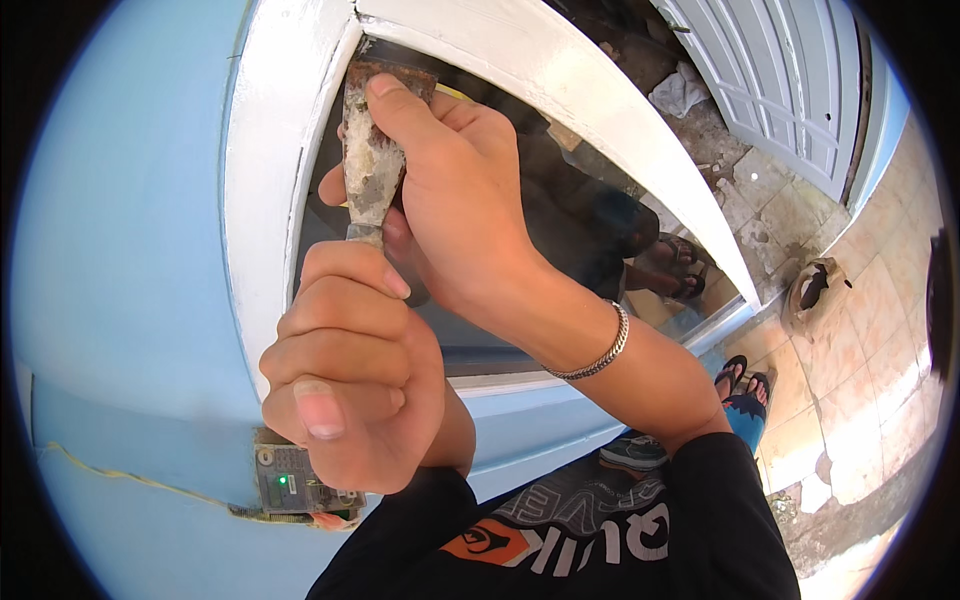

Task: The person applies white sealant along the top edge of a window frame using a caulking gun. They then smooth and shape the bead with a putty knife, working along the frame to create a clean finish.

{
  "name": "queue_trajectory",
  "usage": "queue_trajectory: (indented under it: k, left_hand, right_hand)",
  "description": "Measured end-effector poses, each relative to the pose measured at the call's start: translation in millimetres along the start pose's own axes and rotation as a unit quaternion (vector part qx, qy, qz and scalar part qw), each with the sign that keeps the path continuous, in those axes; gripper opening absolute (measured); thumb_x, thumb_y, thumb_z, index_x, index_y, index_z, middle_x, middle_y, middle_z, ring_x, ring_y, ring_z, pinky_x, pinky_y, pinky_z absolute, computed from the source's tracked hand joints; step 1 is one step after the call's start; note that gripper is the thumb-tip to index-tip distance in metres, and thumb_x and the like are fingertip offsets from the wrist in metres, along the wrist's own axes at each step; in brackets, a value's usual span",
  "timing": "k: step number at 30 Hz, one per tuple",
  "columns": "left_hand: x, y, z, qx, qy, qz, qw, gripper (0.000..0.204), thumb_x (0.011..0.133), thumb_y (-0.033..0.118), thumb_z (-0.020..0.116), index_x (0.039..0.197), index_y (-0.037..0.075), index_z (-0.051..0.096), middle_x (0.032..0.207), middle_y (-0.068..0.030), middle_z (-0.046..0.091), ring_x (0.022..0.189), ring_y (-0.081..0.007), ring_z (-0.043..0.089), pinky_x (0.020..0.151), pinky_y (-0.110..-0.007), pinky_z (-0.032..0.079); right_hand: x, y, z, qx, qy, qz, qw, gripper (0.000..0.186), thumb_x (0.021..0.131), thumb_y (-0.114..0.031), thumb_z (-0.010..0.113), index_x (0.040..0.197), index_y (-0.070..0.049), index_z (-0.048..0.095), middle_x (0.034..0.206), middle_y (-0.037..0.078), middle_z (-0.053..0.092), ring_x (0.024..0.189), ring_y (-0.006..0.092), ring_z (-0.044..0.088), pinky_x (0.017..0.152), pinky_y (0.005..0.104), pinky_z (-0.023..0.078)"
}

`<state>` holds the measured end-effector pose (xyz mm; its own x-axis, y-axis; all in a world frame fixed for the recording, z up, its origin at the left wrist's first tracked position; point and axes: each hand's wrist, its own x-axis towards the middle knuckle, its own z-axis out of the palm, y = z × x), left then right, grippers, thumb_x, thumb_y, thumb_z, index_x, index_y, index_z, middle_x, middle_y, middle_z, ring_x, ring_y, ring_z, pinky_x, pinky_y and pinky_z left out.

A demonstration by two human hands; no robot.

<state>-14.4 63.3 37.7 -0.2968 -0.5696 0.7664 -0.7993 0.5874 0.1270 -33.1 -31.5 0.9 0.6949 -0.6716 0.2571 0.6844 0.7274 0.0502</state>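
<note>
A putty knife (pixel 372 170) with a worn, paint-crusted blade stands nearly upright in front of me, its rusty wide end at the top inner corner of a white window frame (pixel 265 170). My left hand (pixel 355 365) is closed in a fist round its handle, which the fingers mostly hide. Higher up, my right hand (pixel 450 170) pinches the blade, the thumb flat on its face and fingers behind it. The blade's edge lies against or very near the dark glass pane (pixel 560 200); exact contact is hard to tell. A chain bracelet (pixel 600 350) circles my right wrist.
Light blue wall (pixel 130 250) runs along the left. Below the frame sits an electrical outlet box (pixel 290 480) with a green light and a yellow wire (pixel 130 472). At right are a grey slatted door (pixel 790 80), a torn bag (pixel 812 297) and feet in black sandals (pixel 745 378) on tiles.
</note>
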Motion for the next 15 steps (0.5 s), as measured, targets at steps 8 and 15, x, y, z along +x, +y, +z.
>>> queue_trajectory:
  k: [8,15]
  left_hand:
    - [0.1,-4.6,-0.5,-0.016,0.062,-0.047,0.997,0.046,0.093,0.021,0.039,0.050,0.016,0.024,0.046,-0.0022,0.031,0.048,-0.0177,0.030,0.066,-0.043,0.040]
    - [5.6,-4.4,2.6,-0.007,0.048,-0.036,0.998,0.046,0.093,0.021,0.039,0.050,0.017,0.022,0.046,-0.0019,0.031,0.048,-0.0178,0.030,0.067,-0.042,0.041]
  right_hand:
    - [3.0,4.0,4.5,-0.014,0.029,-0.049,0.998,0.034,0.109,-0.028,0.057,0.090,-0.001,0.067,0.072,0.016,0.072,0.040,0.0088,0.047,0.039,0.0240,0.036]
    - [4.4,-0.2,4.0,-0.010,0.030,-0.058,0.998,0.033,0.109,-0.025,0.055,0.092,-0.001,0.069,0.072,0.016,0.072,0.041,0.0100,0.047,0.040,0.0251,0.037]
